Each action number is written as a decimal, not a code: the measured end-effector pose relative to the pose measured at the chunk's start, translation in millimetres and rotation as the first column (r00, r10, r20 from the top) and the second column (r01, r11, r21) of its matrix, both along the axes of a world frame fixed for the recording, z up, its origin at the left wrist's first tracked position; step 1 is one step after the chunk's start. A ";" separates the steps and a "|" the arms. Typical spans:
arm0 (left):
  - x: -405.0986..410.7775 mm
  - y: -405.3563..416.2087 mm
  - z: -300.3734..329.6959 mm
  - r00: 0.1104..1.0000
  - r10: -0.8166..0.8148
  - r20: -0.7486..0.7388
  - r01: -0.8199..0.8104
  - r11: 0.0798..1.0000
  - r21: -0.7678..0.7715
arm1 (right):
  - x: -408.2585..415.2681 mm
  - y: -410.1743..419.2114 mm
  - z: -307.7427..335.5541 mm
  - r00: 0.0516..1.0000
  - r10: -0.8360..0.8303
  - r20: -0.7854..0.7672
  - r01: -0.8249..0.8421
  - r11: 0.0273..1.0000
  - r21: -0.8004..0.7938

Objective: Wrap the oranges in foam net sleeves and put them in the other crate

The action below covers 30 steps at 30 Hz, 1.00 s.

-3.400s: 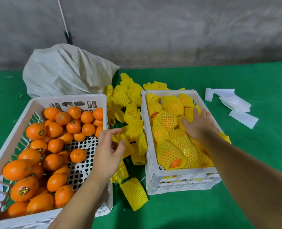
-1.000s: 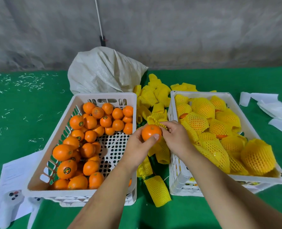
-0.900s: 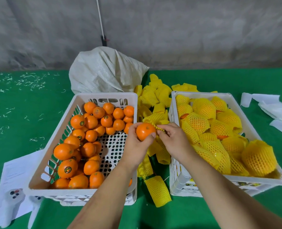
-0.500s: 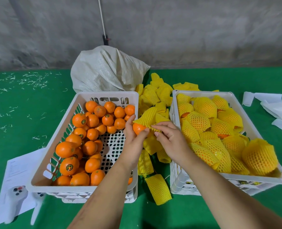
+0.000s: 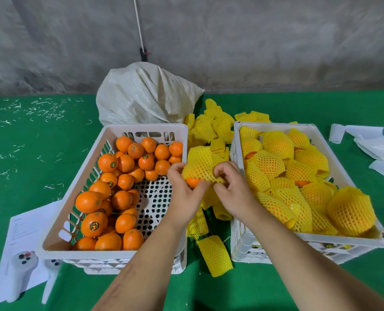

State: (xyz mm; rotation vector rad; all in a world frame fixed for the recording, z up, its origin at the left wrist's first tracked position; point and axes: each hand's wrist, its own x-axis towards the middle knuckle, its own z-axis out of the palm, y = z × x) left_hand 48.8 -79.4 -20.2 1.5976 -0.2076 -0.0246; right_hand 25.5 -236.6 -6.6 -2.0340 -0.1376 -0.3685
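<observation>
Between the two crates, my left hand (image 5: pixel 184 194) holds an orange (image 5: pixel 193 182) that is mostly covered by a yellow foam net sleeve (image 5: pixel 201 163). My right hand (image 5: pixel 233 189) pinches the sleeve's lower edge over the fruit. The white crate on the left (image 5: pixel 141 127) holds several bare oranges (image 5: pixel 110 191). The white crate on the right (image 5: pixel 274 125) is filled with several sleeved oranges (image 5: pixel 299 187). Loose yellow sleeves (image 5: pixel 211 126) lie piled between and behind the crates.
A white woven sack (image 5: pixel 146 95) sits behind the left crate on the green table cover (image 5: pixel 29 158). White foam sheets (image 5: pixel 370 142) lie at the right. A paper sheet (image 5: pixel 22 239) and two white controllers (image 5: pixel 20 272) lie at the lower left. One sleeve (image 5: pixel 214 255) lies near the front.
The sleeve has been drawn down over the orange, which was bare a second ago; only its lower part shows now. Both hands stay together between the crates.
</observation>
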 end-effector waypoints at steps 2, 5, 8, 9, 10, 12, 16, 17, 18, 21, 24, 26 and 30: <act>-2.9 0.3 -4.2 0.984 -0.168 0.053 0.156 0.972 0.173 | 0.4 -3.9 0.0 0.999 -0.010 -0.052 0.015 0.995 0.096; -0.9 0.8 -8.5 0.984 -0.134 0.120 0.105 0.969 0.222 | 0.3 -4.9 -1.2 0.995 -0.014 -0.101 0.031 0.984 0.174; -1.8 -3.8 -7.2 0.998 -0.036 0.057 0.032 0.997 0.076 | 1.1 -3.6 1.4 0.994 -0.089 -0.056 0.098 0.978 0.183; -1.8 -5.6 -6.6 1.000 -0.001 0.030 0.000 0.999 0.032 | 0.3 -3.7 3.1 0.992 -0.125 0.005 0.123 0.979 0.165; -1.7 -7.0 -5.7 0.999 0.039 0.007 -0.039 0.999 -0.007 | -1.5 -3.6 4.3 0.985 -0.149 0.082 0.138 0.982 0.128; -1.7 -8.3 -2.8 0.993 0.110 -0.034 -0.112 0.992 -0.054 | -6.5 -2.0 1.9 0.970 -0.135 0.202 0.136 0.991 0.009; -2.8 -10.4 -2.5 0.992 0.122 -0.015 -0.122 0.992 0.025 | -4.8 2.4 -1.2 0.997 -0.073 -0.024 0.074 0.996 0.038; -3.6 -10.0 -3.4 0.994 0.110 0.009 -0.110 0.993 0.046 | -2.3 1.5 -1.4 0.991 -0.087 -0.103 0.092 0.994 0.052; -4.1 -9.6 -3.5 0.995 0.097 0.028 -0.099 0.993 0.066 | -0.7 0.1 -1.7 0.984 -0.103 -0.146 0.107 0.994 0.017; -3.8 -9.1 -1.8 0.997 0.039 0.061 -0.046 0.993 0.112 | -1.4 -3.4 -1.8 0.988 -0.092 -0.121 0.087 0.995 -0.046; -1.8 -8.5 -2.1 0.996 0.056 0.066 -0.060 0.997 0.056 | -2.6 -2.7 -2.2 0.994 -0.048 -0.096 0.045 0.999 -0.026; -0.1 -7.4 -2.8 0.995 0.089 0.046 -0.088 0.996 -0.030 | -2.7 -0.6 -0.5 0.985 0.014 -0.169 0.001 0.996 0.087; -2.2 -6.1 -8.4 0.995 0.047 0.090 -0.053 0.997 0.063 | -1.2 2.3 2.1 0.971 0.021 -0.240 0.043 0.965 0.260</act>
